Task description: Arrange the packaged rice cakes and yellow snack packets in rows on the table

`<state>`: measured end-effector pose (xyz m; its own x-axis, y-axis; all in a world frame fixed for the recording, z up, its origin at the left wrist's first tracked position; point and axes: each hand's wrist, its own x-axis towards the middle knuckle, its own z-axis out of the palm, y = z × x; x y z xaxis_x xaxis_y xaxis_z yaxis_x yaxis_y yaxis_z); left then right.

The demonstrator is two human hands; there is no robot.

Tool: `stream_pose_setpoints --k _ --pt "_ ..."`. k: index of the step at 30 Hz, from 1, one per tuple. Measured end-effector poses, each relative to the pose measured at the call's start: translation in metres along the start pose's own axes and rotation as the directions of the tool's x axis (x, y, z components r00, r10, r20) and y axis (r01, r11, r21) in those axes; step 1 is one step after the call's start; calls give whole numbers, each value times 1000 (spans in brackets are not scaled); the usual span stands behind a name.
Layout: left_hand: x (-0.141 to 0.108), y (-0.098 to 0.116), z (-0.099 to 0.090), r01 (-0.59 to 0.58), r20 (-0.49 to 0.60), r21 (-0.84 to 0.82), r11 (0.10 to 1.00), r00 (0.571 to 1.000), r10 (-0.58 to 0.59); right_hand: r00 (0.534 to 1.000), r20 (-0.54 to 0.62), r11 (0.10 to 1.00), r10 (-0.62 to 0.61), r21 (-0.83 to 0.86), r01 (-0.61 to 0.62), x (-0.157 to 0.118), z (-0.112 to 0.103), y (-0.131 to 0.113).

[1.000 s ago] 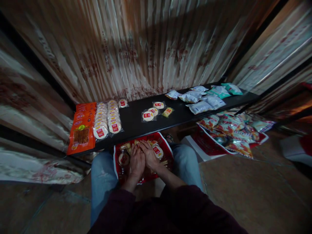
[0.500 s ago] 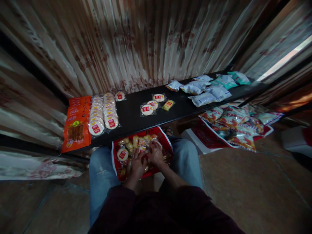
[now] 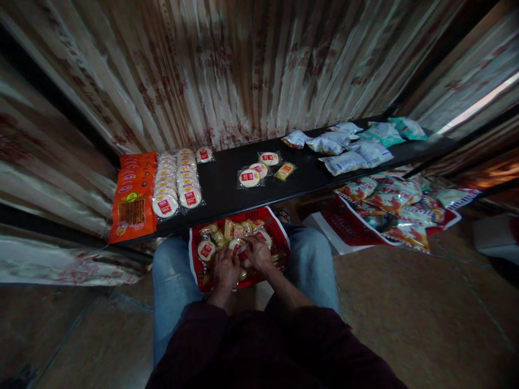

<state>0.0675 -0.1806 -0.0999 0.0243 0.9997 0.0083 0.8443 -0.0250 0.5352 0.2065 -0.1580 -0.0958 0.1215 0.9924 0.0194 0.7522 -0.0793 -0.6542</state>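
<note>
A red plastic basket (image 3: 193, 270) with a pale rim rests between my knees, full of small wrapped snacks. Both my hands are inside it, close together. My left hand (image 3: 227, 268) has its fingers bent around the lower edge of a wrapped round rice cracker (image 3: 236, 246). From the other side, the fingers of my right hand (image 3: 258, 254) close on the same packet; my hands partly hide it. Another wrapped cracker (image 3: 206, 250) lies at the basket's left, and yellow snack packets (image 3: 228, 229) lie along its far side.
Above the basket runs a black shelf (image 3: 221, 183). An orange snack bag (image 3: 133, 194), stacked rows of rice crackers (image 3: 188, 186), a few loose packets (image 3: 285, 170) and blue-white bags (image 3: 344, 162) lie on it. A red box (image 3: 348, 227) with larger snack bags stands lower right.
My hands stay in the basket; the fingers shift slightly, and the round packet between them shows more. The whole view has moved slightly as my head turned.
</note>
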Motion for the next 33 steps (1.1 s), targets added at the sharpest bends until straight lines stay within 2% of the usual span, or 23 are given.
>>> stream_pose_setpoints --k 4,8,12,15,18,20,23,26,28,30,33 --pt "0 1 -2 9 4 3 1000 1000 -9 1000 -12 999 4 54 -3 2 1 4" --pt "0 2 -6 4 30 -17 1000 1000 -4 998 -66 982 -4 188 16 7 5 13" --pt "1 -1 -3 7 34 -57 998 999 -5 997 -69 917 29 398 1 10 11 14" --pt "1 -5 3 9 28 -81 997 1000 -6 998 -57 884 -6 467 32 11 12 10" --pt "2 -9 7 10 18 -90 996 1000 -9 997 -71 920 -8 390 35 10 6 6" --pt "2 -10 8 4 4 -105 994 1000 -3 998 -58 969 36 245 -21 9 -2 4" --pt "2 -10 8 -2 -18 -133 991 1000 -1 990 29 990 139 -29 -138 6 -14 4" --pt "2 -10 7 3 -38 -138 990 999 -9 978 111 980 177 -108 -165 4 -19 4" --pt "2 -10 8 -2 -45 -139 990 999 -4 981 134 990 139 -23 -137 4 -19 3" --pt "3 -11 8 -3 -54 -153 988 999 -5 987 124 984 102 131 -118 5 -18 0" --pt "4 -11 6 5 -66 -206 978 998 -19 990 87 911 107 390 -133 7 -19 -6"
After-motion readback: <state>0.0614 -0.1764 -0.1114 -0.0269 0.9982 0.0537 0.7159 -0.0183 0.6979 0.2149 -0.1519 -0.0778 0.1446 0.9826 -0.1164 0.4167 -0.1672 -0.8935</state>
